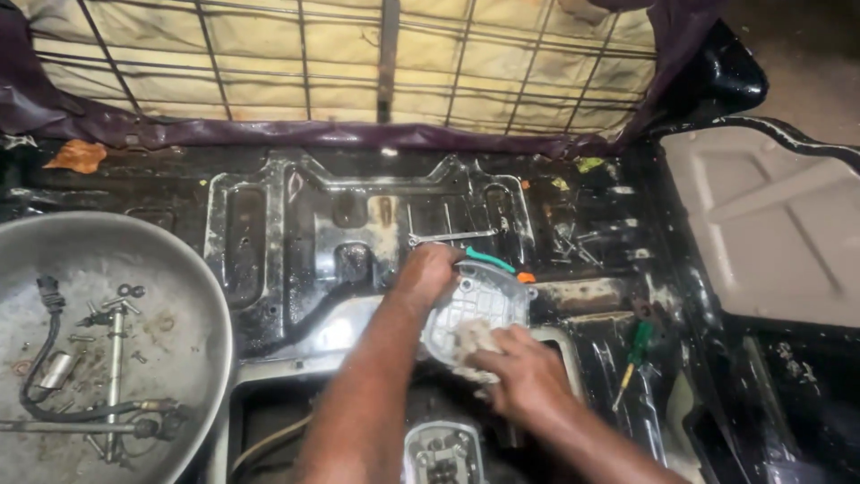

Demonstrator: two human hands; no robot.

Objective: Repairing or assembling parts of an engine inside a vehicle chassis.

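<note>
Both hands' grips pinch the metal cover [479, 309] — right [524, 372] with rag [475, 339] — screwdriver [634, 354] beside.

Head view, steeply down, close over hands [484, 332]

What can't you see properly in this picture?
- Head view: the left hand's fingers are hidden behind the metal cover.
- The right hand and white rag hide part of the cover's face.
- The round pan is cut off by the left edge.
- Small parts in the pan are too tiny to identify.
</note>
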